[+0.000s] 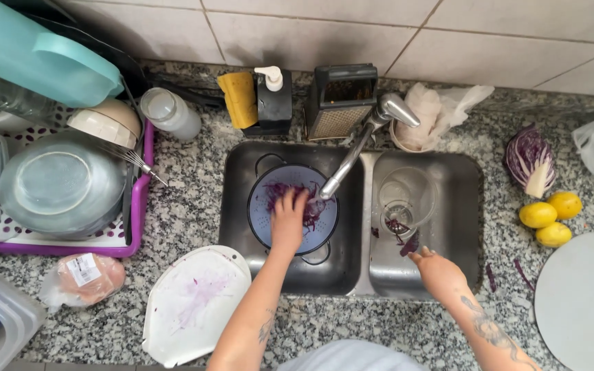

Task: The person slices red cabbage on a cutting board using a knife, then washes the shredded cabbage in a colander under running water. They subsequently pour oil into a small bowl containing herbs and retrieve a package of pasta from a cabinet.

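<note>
My left hand (287, 220) reaches into a blue colander (262, 227) that sits in the left basin of a steel double sink (353, 275). Its fingers rest in shredded purple cabbage (314, 214) under the faucet (362, 148). My right hand (436, 271) hovers over the near edge of the right basin, fingers bent down toward scraps of purple cabbage (407, 242) on the basin floor. I cannot tell whether it pinches any. A clear glass bowl (405, 196) stands in the right basin.
A stained white cutting board (194, 302) lies left of the sink. A dish rack (139, 199) with bowls fills the far left. Half a red cabbage (529, 159), three lemons (550, 214) and a round grey board (582, 299) sit right. A grater (342, 99), sponge and soap bottle stand behind.
</note>
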